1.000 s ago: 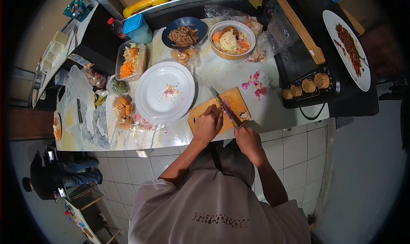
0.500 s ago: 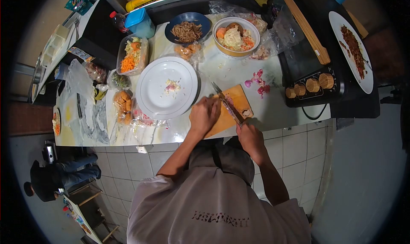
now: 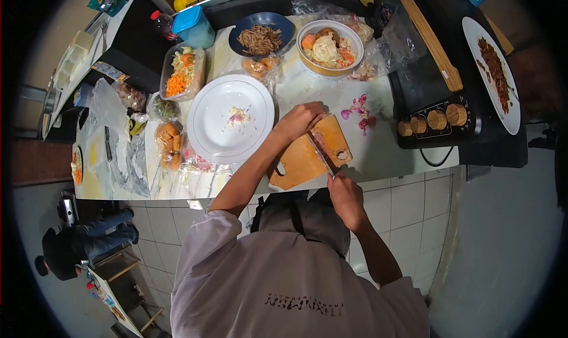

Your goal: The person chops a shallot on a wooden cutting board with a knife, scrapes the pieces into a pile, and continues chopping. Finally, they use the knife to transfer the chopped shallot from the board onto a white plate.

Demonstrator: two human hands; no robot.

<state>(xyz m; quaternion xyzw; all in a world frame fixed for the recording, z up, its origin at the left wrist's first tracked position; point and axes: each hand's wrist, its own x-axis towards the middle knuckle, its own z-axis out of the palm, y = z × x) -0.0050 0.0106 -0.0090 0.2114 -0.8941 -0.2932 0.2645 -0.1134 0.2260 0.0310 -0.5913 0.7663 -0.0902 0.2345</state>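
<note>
My right hand (image 3: 348, 201) is closed around the handle of a knife (image 3: 322, 154), whose blade slants across a wooden cutting board (image 3: 290, 165). My left hand (image 3: 300, 121) is closed over the tip end of the blade at the board's far edge, hiding the tip. Along the blade lies finely chopped shallot (image 3: 318, 140). A small pale brown piece (image 3: 341, 155) sits at the board's right corner. Left of the board, a white plate (image 3: 204, 119) holds a little chopped pale and pinkish food. Purple-pink shallot pieces (image 3: 360, 112) lie on the counter to the right.
Behind stand a blue bowl (image 3: 235, 42) of brown strips, a white bowl (image 3: 303, 55) of vegetables, and a vegetable container (image 3: 198, 81). A black stove (image 3: 408, 138) with wooden knobs is at right. A person (image 3: 71, 249) stands at far left.
My left hand has moved up and away from beside the board to over the knife's tip. The board's handle hole now shows. The right hand stays on the knife handle.
</note>
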